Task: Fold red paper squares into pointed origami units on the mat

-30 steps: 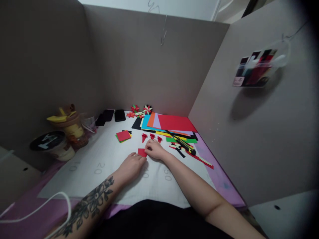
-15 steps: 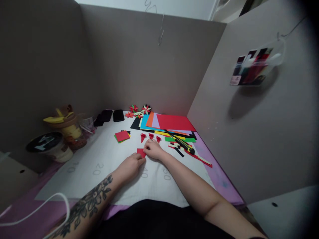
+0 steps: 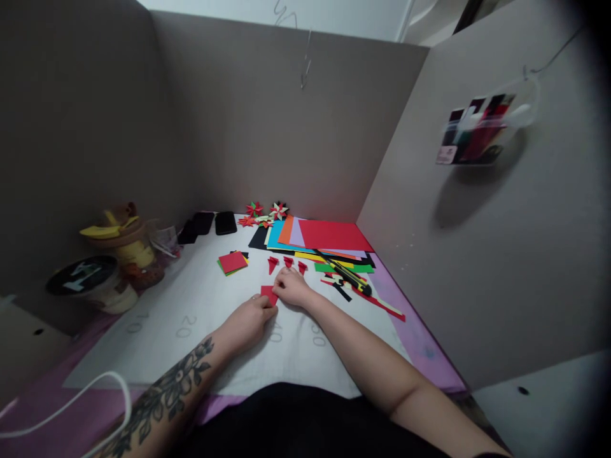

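Note:
A small red paper square [image 3: 268,294] lies on the white cutting mat [image 3: 191,318]. My left hand [image 3: 248,319] rests palm down with its fingertips pressed on the paper's near edge. My right hand [image 3: 290,287] has its fingers curled and pinches the paper's right side. Three small folded red pieces [image 3: 287,263] lie just beyond my right hand. A little stack of coloured squares with red on top [image 3: 233,261] sits to the left of them.
Large coloured sheets [image 3: 319,238] with a yellow-black utility knife [image 3: 347,274] and paper strips lie at the right. Finished paper stars [image 3: 264,213] and two black phones [image 3: 214,222] sit at the back. Tubs and a jar [image 3: 102,267] stand at the left. Grey partition walls enclose the desk.
Both hands stay on the red square with barely any movement. The view has shifted slightly as my head moved.

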### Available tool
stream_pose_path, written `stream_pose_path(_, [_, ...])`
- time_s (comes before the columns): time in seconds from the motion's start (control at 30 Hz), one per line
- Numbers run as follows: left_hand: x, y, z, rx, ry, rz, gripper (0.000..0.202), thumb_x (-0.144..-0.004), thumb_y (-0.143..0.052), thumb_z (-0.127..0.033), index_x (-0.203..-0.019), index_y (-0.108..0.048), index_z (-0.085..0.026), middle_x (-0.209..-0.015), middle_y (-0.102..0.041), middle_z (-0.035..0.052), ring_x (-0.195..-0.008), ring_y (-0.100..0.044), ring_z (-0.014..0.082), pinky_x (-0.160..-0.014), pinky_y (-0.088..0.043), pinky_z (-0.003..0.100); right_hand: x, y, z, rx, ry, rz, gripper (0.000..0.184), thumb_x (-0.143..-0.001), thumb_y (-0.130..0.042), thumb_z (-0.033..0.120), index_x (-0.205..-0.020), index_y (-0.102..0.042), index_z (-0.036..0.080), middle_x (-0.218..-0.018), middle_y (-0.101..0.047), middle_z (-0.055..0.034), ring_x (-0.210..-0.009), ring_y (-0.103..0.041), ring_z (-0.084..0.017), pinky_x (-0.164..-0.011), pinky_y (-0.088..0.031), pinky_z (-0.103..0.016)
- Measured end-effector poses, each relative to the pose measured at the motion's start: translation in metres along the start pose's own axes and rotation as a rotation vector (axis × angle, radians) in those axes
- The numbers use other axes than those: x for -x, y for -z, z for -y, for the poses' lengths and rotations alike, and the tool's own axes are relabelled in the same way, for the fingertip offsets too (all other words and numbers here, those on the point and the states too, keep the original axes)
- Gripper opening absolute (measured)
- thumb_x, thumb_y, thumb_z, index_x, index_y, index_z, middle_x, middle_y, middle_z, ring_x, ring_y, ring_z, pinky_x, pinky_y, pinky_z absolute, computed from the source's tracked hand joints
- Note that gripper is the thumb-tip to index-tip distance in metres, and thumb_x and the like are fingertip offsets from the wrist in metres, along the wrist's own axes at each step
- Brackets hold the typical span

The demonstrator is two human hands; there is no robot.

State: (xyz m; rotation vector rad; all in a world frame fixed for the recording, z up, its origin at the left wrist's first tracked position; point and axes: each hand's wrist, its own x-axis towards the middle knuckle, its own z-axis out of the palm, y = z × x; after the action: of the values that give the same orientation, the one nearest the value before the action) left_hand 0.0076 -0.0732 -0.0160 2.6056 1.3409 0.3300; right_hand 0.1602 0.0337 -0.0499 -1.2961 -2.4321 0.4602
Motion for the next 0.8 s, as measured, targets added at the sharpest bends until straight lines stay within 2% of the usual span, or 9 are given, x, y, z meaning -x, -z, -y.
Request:
stream_pose_path(0.23, [0.001,0.002,-0.002,0.046,0.029,-0.015,0.030,-0.086,-0.035,-0.016,-0.094,-0.064,-0.017,-0.093,-0.060,0.0071,-0.087,-0.051,0.0185,-0.081,-0.040,0.031,-0.001,0.002,0.003,0.016,-0.032,0.025,0.011,-0.073,-0.058,0.028,-0.070,-0.065,0.020,-0.090,-0.056,-0.0033,-0.090,-0.045,-0.020,-0.077,-0.033,-0.031])
stream_pose_path(0.43, [0.001,0.000,-0.001,-0.003,-0.040,-0.049,0.030,-0.083,-0.037,-0.010,-0.098,-0.063,-0.016,-0.104,-0.061,0.0087,-0.095,-0.053,0.0194,-0.085,-0.042,0.032,0.000,0.004,0.007,0.020,-0.035,0.031,0.010,-0.074,-0.059,0.028,-0.071,-0.062,0.019,-0.091,-0.055,-0.0033,-0.090,-0.045,-0.020,-0.077,-0.031,-0.031])
stream_pose_path(0.63, [0.000,0.004,-0.006,-0.112,-0.068,0.011,0.023,-0.085,-0.038,-0.013,-0.091,-0.060,-0.015,-0.091,-0.063,0.0087,-0.090,-0.055,0.0197,-0.084,-0.042,0.033,0.003,0.005,0.010,0.025,-0.074,-0.042,0.012,-0.075,-0.060,0.027,-0.083,-0.053,0.020,-0.092,-0.055,-0.0021,-0.090,-0.045,-0.020,-0.077,-0.031,-0.031])
stream_pose_path(0.8, [0.000,0.008,-0.016,-0.239,-0.055,0.096,0.017,-0.081,-0.042,-0.011,-0.085,-0.058,-0.014,-0.085,-0.063,0.0088,-0.082,-0.055,0.0215,-0.076,-0.043,0.034,0.003,0.001,0.010,0.099,-0.122,-0.104,0.015,-0.079,-0.056,0.023,-0.092,-0.050,0.021,-0.098,-0.056,-0.0043,-0.094,-0.045,-0.021,-0.077,-0.031,-0.032])
